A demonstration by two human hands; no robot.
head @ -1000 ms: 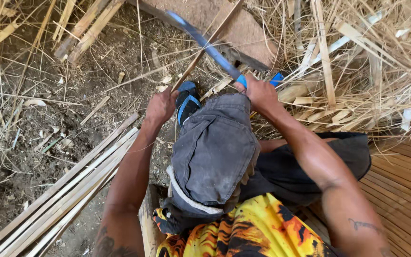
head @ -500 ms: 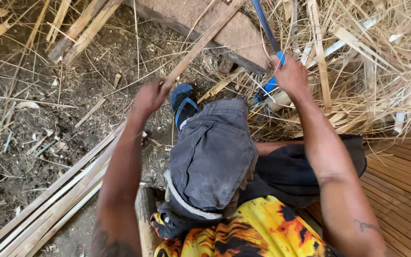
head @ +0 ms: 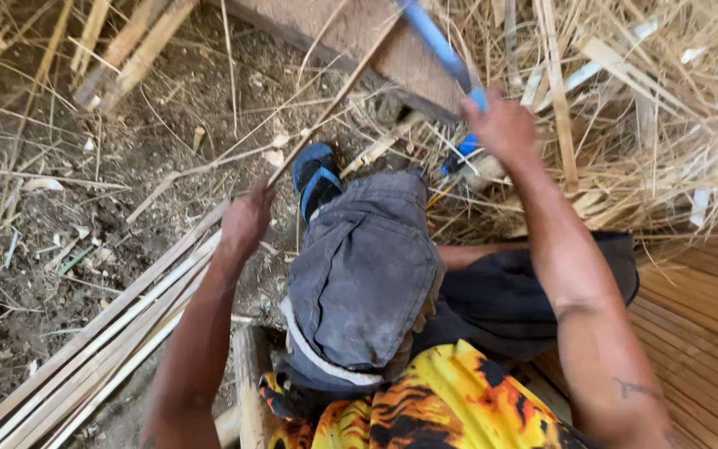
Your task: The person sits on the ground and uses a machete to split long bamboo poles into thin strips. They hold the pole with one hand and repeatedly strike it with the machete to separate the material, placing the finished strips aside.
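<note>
The left hand point(head: 247, 220) is clenched around a thin, pale split bamboo strip point(head: 334, 101) running up over the dirt. The right hand point(head: 504, 129) grips a blue-handled blade point(head: 438, 41), raised above the dry straw pile point(head: 650, 125).

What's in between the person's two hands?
In the head view, between the left hand and the right hand lies a raised knee under grey cloth, with a blue sandal at its far end.

I see left hand point(head: 245, 220) gripping a thin bamboo strip point(head: 334, 98), right hand point(head: 504, 129) w/ blue-handled blade point(head: 438, 41) raised, straw pile point(head: 666, 125) beside.
</note>
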